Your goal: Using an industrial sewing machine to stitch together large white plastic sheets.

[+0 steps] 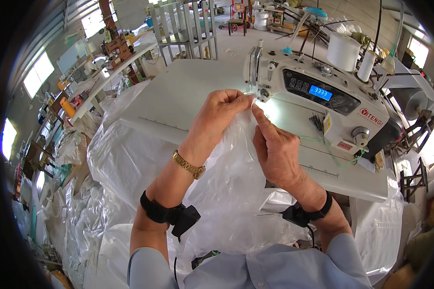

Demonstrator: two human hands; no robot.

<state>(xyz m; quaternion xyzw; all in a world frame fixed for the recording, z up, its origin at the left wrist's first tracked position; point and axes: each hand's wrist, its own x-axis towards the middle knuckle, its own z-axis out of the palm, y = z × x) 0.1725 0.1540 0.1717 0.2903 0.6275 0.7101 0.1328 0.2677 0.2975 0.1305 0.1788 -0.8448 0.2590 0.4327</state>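
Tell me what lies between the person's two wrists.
In the head view, translucent plastic sheeting lies between them, rising toward the left hand and right hand.

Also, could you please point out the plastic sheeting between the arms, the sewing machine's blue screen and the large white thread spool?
Plastic sheeting [222,176], head view: its middle.
Blue screen [320,93], head view: its centre.
Thread spool [343,52], head view: its side.

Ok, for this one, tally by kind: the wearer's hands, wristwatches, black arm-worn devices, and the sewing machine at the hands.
Left hand and right hand: 2
Gold wristwatch: 1
Black arm-worn devices: 2
Sewing machine: 1
Total: 6
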